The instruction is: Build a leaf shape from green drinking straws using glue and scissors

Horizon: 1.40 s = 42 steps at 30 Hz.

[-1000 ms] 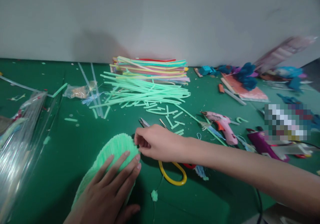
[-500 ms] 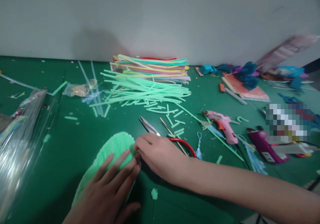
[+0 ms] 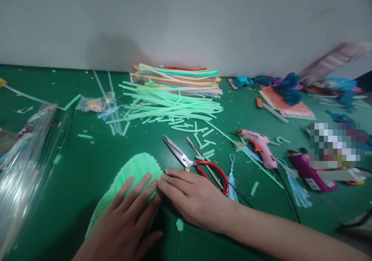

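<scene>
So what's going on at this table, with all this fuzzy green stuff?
A person is handling a fuzzy, ribbed green piece. The left hand lies over it with fingers extended, while the right hand is at its edge, close beside the left; whether it pinches anything is hard to see. Red-handled scissors lie just beyond the right hand, a pink glue gun farther right, and loose green fuzzy sticks are piled farther back.

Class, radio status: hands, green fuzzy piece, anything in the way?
Left hand spread on green fuzzy piece. Right hand at its right edge. Scissors close beyond right hand, partly hidden by it.
</scene>
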Each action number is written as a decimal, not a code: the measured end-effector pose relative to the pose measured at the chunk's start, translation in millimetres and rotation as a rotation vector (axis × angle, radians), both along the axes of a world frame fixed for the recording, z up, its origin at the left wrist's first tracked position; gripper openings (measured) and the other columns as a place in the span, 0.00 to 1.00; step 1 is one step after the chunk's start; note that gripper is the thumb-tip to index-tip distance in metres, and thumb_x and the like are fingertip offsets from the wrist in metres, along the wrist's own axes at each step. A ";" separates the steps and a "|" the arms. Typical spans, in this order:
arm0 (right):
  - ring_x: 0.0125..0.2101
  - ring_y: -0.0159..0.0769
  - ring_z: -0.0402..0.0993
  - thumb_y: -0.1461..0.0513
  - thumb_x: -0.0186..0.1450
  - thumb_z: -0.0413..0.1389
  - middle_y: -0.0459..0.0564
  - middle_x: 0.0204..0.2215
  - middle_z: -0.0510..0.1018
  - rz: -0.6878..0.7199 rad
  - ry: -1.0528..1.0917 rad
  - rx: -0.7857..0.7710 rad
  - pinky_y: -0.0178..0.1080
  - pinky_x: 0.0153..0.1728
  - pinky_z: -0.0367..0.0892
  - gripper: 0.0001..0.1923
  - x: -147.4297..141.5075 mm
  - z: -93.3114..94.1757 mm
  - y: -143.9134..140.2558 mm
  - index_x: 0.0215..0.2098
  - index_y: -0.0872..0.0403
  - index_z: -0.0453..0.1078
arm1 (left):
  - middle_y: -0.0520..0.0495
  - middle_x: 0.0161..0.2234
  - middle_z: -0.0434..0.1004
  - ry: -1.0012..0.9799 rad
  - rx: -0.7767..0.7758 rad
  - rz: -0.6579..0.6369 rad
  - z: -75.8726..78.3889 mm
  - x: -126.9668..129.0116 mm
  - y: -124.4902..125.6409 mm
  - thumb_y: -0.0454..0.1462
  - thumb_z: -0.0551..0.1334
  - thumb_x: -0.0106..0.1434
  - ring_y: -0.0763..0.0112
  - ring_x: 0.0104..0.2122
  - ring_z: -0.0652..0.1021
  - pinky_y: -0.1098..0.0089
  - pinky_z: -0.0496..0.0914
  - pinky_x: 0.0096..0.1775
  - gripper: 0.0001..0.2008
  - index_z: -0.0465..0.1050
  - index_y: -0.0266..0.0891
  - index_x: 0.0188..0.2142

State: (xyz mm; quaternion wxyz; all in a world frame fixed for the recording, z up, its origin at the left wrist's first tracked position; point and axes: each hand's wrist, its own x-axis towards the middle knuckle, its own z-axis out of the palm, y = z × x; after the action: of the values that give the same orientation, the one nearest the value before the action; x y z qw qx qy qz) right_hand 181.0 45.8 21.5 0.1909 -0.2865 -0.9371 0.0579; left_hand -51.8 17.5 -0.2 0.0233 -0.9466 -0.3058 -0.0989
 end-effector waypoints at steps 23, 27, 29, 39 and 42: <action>0.40 0.39 0.67 0.60 0.64 0.61 0.47 0.35 0.78 -0.457 0.129 -0.479 0.43 0.47 0.62 0.05 -5.3 13.6 11.9 0.38 0.52 0.75 | 0.40 0.67 0.56 0.007 -0.002 0.016 3.4 1.9 0.8 0.44 0.58 0.65 0.53 0.66 0.57 0.54 0.45 0.64 0.25 0.65 0.42 0.60; 0.41 0.38 0.68 0.64 0.66 0.57 0.49 0.39 0.78 -0.352 0.133 -0.411 0.43 0.48 0.62 0.09 -6.0 12.3 14.3 0.46 0.52 0.73 | 0.41 0.66 0.58 0.004 -0.009 0.023 3.9 1.8 0.4 0.45 0.58 0.65 0.54 0.66 0.57 0.55 0.43 0.64 0.26 0.64 0.41 0.61; 0.39 0.38 0.69 0.64 0.67 0.56 0.49 0.36 0.77 -0.334 0.125 -0.385 0.43 0.47 0.62 0.07 -7.3 11.2 16.5 0.42 0.52 0.74 | 0.41 0.66 0.58 0.003 -0.006 0.021 3.8 1.5 -0.2 0.45 0.58 0.65 0.54 0.66 0.57 0.55 0.42 0.65 0.26 0.63 0.41 0.61; 0.37 0.39 0.68 0.58 0.66 0.58 0.50 0.31 0.76 -0.412 0.125 -0.264 0.41 0.42 0.64 0.08 -15.6 2.7 8.5 0.35 0.56 0.74 | 0.42 0.67 0.56 0.010 0.015 0.019 2.4 1.6 1.0 0.44 0.58 0.65 0.55 0.66 0.57 0.55 0.42 0.65 0.27 0.62 0.41 0.62; 0.36 0.39 0.68 0.61 0.69 0.53 0.51 0.30 0.76 -0.384 0.097 -0.216 0.41 0.41 0.64 0.09 -18.1 1.7 9.4 0.35 0.56 0.74 | 0.43 0.67 0.56 0.009 0.019 0.022 2.7 1.6 1.3 0.44 0.58 0.65 0.55 0.66 0.57 0.55 0.42 0.65 0.27 0.62 0.41 0.62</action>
State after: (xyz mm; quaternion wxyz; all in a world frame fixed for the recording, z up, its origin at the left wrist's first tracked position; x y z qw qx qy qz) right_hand 162.9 55.2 23.2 0.2117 -0.4754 -0.8433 0.1342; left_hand -50.2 18.7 2.5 0.0347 -0.9434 -0.3151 -0.0975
